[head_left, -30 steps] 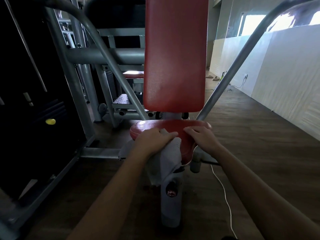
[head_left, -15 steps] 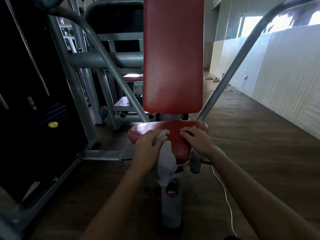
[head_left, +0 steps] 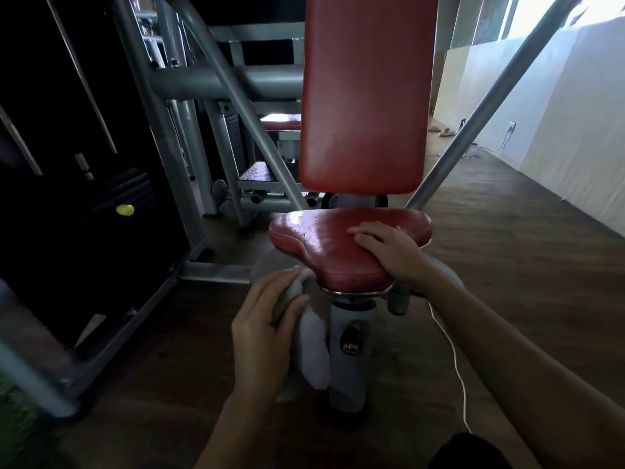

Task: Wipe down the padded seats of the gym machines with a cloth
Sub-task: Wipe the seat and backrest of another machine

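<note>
Now the left hand (head_left: 267,319) has slid off the red seat (head_left: 324,252), gripping the grey cloth (head_left: 313,346) below its front edge; right hand (head_left: 392,248) stays flat on top.

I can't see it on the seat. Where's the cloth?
In the head view, the cloth hangs from the left hand, just below the near-left edge of the red seat, beside the grey seat post.

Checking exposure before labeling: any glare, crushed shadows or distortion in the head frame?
Head view: window at top right blown out; glare patch on the red seat; weight stack near black; frame tubes bow from wide-angle distortion; left hand and cloth slightly soft.
</note>
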